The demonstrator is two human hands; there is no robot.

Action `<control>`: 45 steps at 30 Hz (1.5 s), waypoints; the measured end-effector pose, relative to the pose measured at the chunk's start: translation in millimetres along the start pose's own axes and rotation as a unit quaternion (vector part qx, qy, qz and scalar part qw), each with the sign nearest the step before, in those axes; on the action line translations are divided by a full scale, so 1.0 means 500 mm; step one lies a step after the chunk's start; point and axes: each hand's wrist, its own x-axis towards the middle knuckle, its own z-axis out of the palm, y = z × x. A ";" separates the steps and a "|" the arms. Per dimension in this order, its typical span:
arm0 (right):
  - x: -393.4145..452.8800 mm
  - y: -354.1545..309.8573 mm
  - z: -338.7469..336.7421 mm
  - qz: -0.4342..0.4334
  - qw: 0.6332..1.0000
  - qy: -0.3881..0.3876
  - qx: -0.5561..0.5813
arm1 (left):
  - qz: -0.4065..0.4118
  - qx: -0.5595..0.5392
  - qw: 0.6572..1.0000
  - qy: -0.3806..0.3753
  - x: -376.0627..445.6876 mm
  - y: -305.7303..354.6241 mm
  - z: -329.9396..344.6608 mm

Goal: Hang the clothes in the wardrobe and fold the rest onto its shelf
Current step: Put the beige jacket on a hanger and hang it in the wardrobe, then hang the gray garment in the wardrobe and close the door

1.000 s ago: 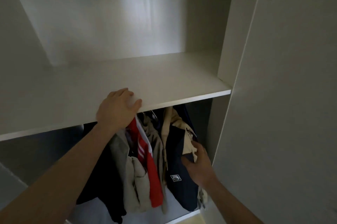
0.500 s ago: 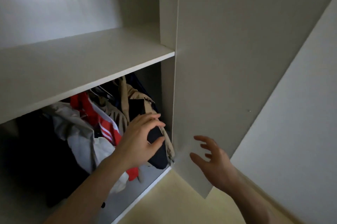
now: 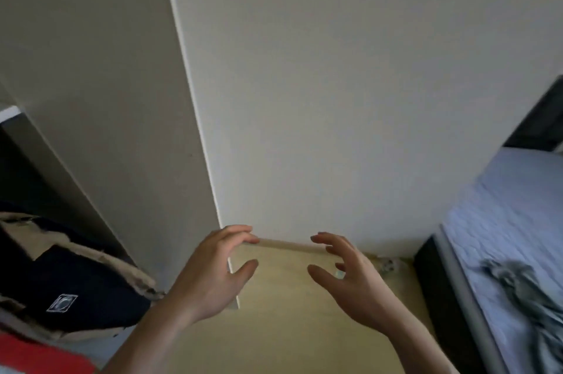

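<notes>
Nearest the white wardrobe door (image 3: 128, 99), at its lower corner, the left hand (image 3: 210, 276) and right hand (image 3: 350, 279) hovered with fingers spread and loosely curled, holding nothing. Left of the door hung a navy jacket with beige trim (image 3: 76, 297) and a red garment (image 3: 39, 357). Right of it, farther off, lay a pale blue bed (image 3: 502, 221).

Two hands show: one left hand (image 3: 210, 276) and one right hand (image 3: 353, 279). One wardrobe door (image 3: 122, 99), one bed (image 3: 502, 221). Two hanging garments: one navy jacket (image 3: 76, 288), one red garment (image 3: 39, 355).
</notes>
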 end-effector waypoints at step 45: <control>-0.644 1.118 -1.062 0.464 0.849 0.242 0.071 | 0.201 0.034 0.863 -0.462 0.492 1.083 1.431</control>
